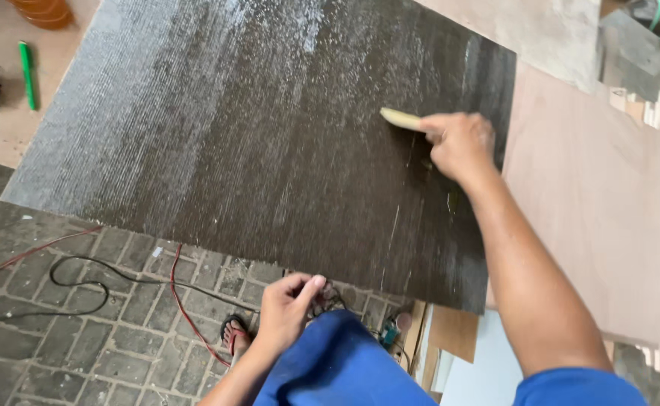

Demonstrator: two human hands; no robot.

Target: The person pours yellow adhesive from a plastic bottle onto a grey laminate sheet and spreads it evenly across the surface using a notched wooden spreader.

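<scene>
Panel [254, 128] x1, dark; rt hand [461, 143] grips 1 brush [401, 118]

My right hand [461, 143] grips a pale wooden-handled brush [400, 118], pressed on the large dark brown ribbed board [270, 128] near its right edge. My left hand [285, 304] rests on my blue-clad knee [337, 361], just below the board's near edge. Red and black cables [179, 289] lie on the grey paving below the board. A green pen [27, 74] lies left of the board.
</scene>
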